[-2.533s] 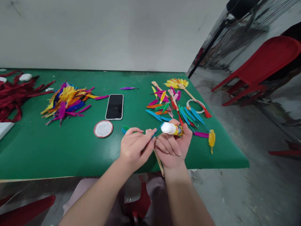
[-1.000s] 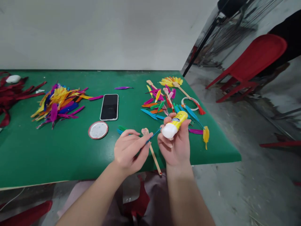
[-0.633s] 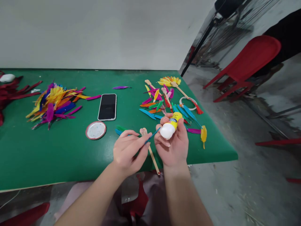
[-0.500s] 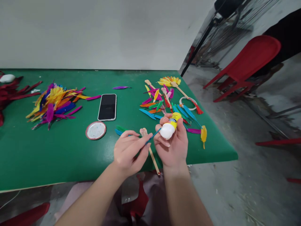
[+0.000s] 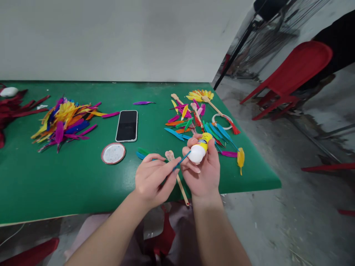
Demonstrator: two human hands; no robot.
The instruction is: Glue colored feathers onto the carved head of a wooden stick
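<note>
Plainly, both hands are occupied above the green table (image 5: 83,184). By the left hand (image 5: 154,179) a thin blue feather (image 5: 183,159) is pinched between thumb and forefinger, its narrow end pointed up toward the other hand. By the right hand (image 5: 203,179) a yellow-and-white tube (image 5: 202,146) is held, the fingers curled around it, with its white end tilted down toward the pinched feather (whether the two are touching cannot be told). Beneath the left fingertips a wooden stick (image 5: 182,189) is seen, its broad end partly covered by them and its narrow end reaching the table's near edge. Just beyond the left knuckles, green and blue feathers (image 5: 142,152) are partly hidden. Farther to the left of those fingers a round white dish (image 5: 113,153) with a red rim is placed, with a phone (image 5: 127,126) behind it and, well apart, a heap of mixed feathers (image 5: 66,120). Beyond the right fingers, loose coloured feathers are scattered among more wooden sticks, and a fan of yellow feathers (image 5: 199,95) is laid behind them. To the right of the same fingers a single yellow feather (image 5: 240,159) is seen, with a red tassel (image 5: 235,128) lying farther back.
</note>
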